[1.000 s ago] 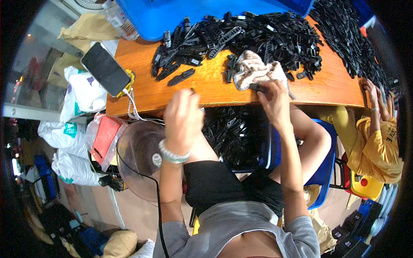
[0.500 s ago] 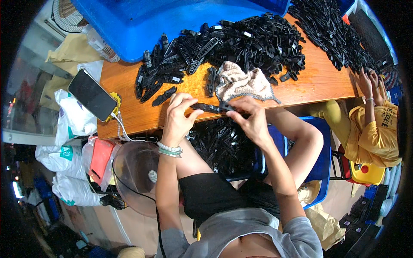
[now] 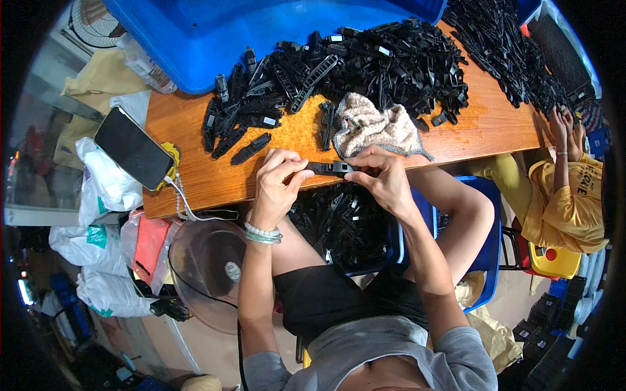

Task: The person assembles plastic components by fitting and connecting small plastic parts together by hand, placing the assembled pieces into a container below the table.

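Note:
My left hand [image 3: 277,182] pinches one end of a slim black plastic part [image 3: 331,168] between thumb and fingers. The part's other end sits in the closed fingers of my right hand [image 3: 383,177]. It is held level just over the table's near edge, and a squarish section with a small slot faces up near my right fingertips. Beyond my hands lie a crumpled beige cloth [image 3: 377,127] and a loose black plastic part [image 3: 251,149], on the wooden table [image 3: 189,130]. A large heap of similar black parts [image 3: 404,65] spreads behind the cloth.
A blue tub [image 3: 215,39] stands at the back, with more thin black pieces [image 3: 502,52] at the far right. At left is a phone [image 3: 134,148] with a white cable. A bin of black parts [image 3: 345,228] sits below my hands. Another person [image 3: 564,195] works at the right.
The black part has turned in my fingers, so its slotted section now faces up. My left hand has shifted slightly right and down. The whole view has moved a little.

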Demonstrator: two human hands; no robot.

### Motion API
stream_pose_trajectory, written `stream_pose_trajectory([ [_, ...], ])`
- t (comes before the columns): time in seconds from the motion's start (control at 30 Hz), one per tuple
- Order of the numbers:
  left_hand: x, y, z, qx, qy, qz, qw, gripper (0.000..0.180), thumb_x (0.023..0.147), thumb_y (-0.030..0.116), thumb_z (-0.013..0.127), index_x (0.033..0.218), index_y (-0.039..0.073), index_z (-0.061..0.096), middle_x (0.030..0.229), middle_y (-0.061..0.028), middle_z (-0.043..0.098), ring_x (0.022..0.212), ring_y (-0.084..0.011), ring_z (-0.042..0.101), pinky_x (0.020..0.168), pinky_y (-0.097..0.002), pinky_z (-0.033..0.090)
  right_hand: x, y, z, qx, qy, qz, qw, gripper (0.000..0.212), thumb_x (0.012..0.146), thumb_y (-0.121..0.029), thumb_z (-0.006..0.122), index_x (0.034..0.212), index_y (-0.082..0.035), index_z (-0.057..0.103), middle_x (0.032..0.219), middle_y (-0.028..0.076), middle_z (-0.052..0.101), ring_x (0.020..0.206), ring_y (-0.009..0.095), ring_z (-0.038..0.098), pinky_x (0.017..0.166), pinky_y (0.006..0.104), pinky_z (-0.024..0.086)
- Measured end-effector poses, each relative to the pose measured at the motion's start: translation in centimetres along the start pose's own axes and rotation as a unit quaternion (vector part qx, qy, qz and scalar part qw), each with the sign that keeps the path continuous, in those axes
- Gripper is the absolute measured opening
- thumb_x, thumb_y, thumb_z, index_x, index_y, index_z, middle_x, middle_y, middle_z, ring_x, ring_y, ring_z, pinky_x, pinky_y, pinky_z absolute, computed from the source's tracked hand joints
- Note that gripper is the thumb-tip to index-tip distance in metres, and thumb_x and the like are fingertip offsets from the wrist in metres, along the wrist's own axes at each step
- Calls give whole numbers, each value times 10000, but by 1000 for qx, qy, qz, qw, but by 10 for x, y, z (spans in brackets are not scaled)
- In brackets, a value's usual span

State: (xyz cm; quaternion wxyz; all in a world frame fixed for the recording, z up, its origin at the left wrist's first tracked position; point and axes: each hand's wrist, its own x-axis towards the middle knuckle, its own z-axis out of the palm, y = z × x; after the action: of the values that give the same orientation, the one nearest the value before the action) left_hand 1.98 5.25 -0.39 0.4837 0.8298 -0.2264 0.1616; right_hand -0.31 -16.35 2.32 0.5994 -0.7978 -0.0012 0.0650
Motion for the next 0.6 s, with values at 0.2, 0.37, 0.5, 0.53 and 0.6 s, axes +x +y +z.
stream_pose_trajectory([
  [0.2, 4, 6, 3, 3, -32, 9, 999, 191, 690, 11, 776, 846, -43, 680, 845, -99, 606, 798, -250, 568, 702, -341, 479, 2, 8, 14, -151, 54, -168, 973, 283, 705, -5, 758, 985, 8, 714, 902, 80, 564, 863, 222, 529, 803, 319, 432],
  [0.37, 16, -2, 0, -68, -54, -81, 993, 165, 792, 78, 736, 906, -35, 698, 797, -92, 624, 677, -207, 585, 631, -292, 481, -19, 11, -4, -112, -74, -152, 979, 312, 716, -54, 773, 1014, 0, 702, 927, 87, 578, 897, 222, 565, 792, 333, 462],
  [0.5, 40, -2, 27, 7, 36, -160, 986, 224, 837, 202, 709, 866, -19, 690, 803, -127, 643, 651, -219, 610, 578, -314, 472, -18, 18, -42, -191, 72, -236, 950, 132, 790, -52, 703, 916, -17, 695, 889, 137, 611, 820, 284, 607, 756, 362, 491],
  [0.53, 45, 0, 31, 86, 18, -150, 985, 276, 827, 266, 717, 841, -8, 687, 758, -139, 646, 635, -230, 618, 569, -336, 469, -13, 24, -55, -199, 165, -181, 949, 119, 800, -41, 683, 917, -22, 688, 895, 136, 611, 802, 280, 610, 744, 368, 492],
  [0.6, 51, 6, 33, 95, -14, -180, 979, 280, 815, 271, 724, 846, -5, 687, 730, -139, 645, 611, -239, 612, 570, -347, 468, 0, 31, -80, -245, 305, -128, 911, 139, 808, -30, 659, 946, -28, 679, 903, 140, 611, 764, 285, 611, 724, 377, 493],
])
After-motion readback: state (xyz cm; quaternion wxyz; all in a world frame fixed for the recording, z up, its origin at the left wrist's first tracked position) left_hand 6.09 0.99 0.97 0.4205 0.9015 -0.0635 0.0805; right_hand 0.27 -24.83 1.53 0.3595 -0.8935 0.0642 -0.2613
